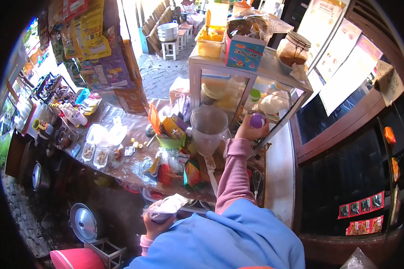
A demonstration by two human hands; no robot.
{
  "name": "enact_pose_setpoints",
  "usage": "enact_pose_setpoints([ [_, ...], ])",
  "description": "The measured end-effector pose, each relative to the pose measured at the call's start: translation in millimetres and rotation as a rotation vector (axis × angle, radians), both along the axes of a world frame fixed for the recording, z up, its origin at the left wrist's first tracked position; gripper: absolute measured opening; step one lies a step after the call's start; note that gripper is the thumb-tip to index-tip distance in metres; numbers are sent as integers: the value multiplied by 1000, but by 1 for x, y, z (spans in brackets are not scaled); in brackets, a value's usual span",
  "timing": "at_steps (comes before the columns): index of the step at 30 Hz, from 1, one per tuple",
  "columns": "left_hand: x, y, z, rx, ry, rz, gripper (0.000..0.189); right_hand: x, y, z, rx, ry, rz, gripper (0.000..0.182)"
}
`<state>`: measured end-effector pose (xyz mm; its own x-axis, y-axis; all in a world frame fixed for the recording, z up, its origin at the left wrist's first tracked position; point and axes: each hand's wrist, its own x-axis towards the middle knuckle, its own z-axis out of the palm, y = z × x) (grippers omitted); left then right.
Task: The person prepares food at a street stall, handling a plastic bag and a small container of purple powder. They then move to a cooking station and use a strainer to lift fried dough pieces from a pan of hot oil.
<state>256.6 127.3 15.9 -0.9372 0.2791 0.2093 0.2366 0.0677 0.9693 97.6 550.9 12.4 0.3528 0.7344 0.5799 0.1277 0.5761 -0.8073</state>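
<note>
My right hand (247, 131) grips a small clear container with a purple lid (257, 121), right by the opening of a glass display case (250, 79). Low in front of me, my left hand (158, 224) holds a clear plastic bag (170, 206) with something dull purple inside. A translucent plastic pitcher (207, 134) stands on the table just left of my right forearm. Beside it sits a green basket (171, 142) holding packets and an orange-handled item. Bagged goods and a green-and-orange packet (192, 173) lie nearer to me.
Two open foam boxes (101, 157) with food rest on the wooden table (121, 175). Sachet strips (97, 64) hang above its left part. A whisk (256, 180) lies at the right. Lidded pots (83, 222) and a pink tub (75, 259) are low at the left.
</note>
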Motion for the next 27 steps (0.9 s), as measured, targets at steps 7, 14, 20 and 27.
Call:
enact_pose_setpoints([
  [7, 7, 1, -13, -12, 68, -28, 61, 28, -29, -10, -72, -38, 204, 61],
  [14, 18, 6, -17, 46, -65, -22, 65, 37, -41, -3, 83, -209, 127, 67],
  [20, 22, 18, -23, 42, -94, 49, 62, 45, -49, -18, 135, -229, 199, 67],
  [27, 20, 6, -40, -98, -16, -9, 66, 88, -70, -12, 205, -260, 392, 67],
])
